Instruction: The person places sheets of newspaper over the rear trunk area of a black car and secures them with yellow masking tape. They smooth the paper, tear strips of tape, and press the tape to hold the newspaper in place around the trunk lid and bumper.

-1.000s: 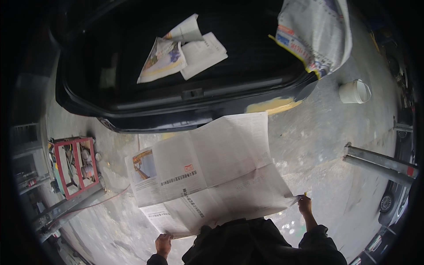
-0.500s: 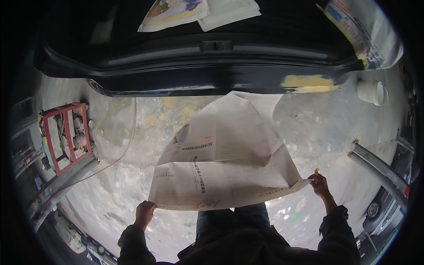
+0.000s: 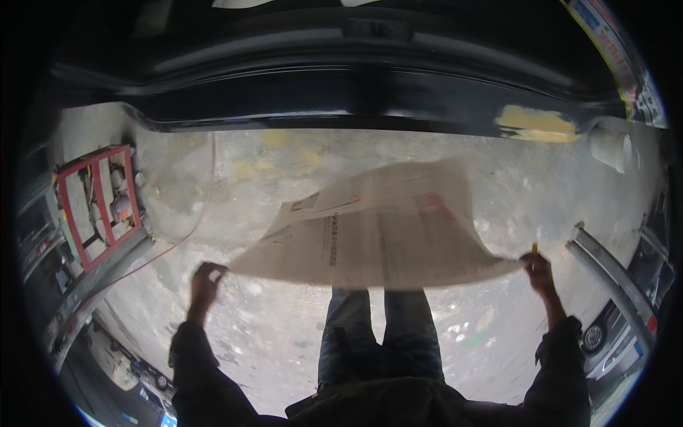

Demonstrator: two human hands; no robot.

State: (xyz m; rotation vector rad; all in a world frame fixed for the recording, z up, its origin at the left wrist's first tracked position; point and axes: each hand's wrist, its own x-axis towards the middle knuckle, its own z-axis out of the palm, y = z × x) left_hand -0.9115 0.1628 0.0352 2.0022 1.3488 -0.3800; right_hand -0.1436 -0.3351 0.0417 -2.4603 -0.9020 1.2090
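Note:
A large newspaper sheet (image 3: 370, 235) is stretched between my two hands, billowing over the floor in front of my legs. My left hand (image 3: 206, 283) pinches its near left corner. At the near right corner, my right hand (image 3: 538, 272) grips the sheet, and a small yellow object (image 3: 535, 248) sticks up from its fingers; its kind is unclear. Beyond the paper runs the black bumper (image 3: 299, 103) of a car, with a patch of yellowish filler (image 3: 537, 124) on its right part.
On the left stands a red-framed cart (image 3: 98, 203) holding assorted items, with a thin hose (image 3: 206, 206) along the floor. A white bucket (image 3: 610, 149) sits by the bumper's right end. Metal rails (image 3: 612, 274) lie at right. Taped newspaper (image 3: 612, 50) covers the car's right side.
Both hands have moved up and outward, drawing the sheet's near edge away from my body. The sheet's far part has dropped from the bumper and now billows. The head view has shifted.

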